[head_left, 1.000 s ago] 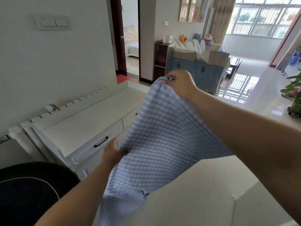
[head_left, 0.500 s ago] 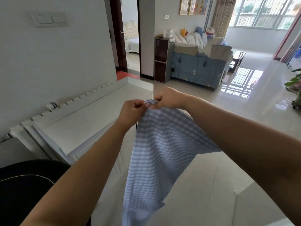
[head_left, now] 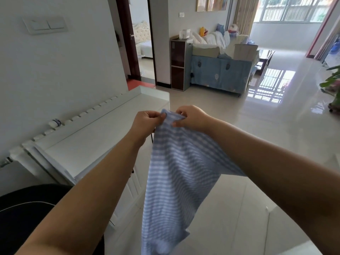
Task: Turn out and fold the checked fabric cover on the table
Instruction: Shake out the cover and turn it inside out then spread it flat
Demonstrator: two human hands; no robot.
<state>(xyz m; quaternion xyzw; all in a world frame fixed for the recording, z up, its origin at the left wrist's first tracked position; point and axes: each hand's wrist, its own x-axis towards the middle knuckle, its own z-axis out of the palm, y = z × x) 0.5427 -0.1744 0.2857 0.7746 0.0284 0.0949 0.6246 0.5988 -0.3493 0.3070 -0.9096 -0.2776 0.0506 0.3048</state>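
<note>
The blue-and-white checked fabric cover [head_left: 176,177] hangs in the air in front of me, draping down from its top edge to the bottom of the view. My left hand [head_left: 146,122] pinches the top corner of the cover from the left. My right hand [head_left: 191,117] pinches the same top edge from the right, and the two hands sit almost touching. The cover's lower end hangs bunched near the bottom edge. Part of the cover lies hidden behind my right forearm.
A white cabinet [head_left: 92,144] with drawers stands along the wall on the left. A black round object [head_left: 27,208] sits at the lower left. A white table corner [head_left: 298,249] shows at the lower right. A sofa [head_left: 219,70] stands across the glossy tiled floor.
My left hand rose from the cover's lower side to the top edge beside my right hand. The right hand came down from high up, and the spread cover now hangs narrow.
</note>
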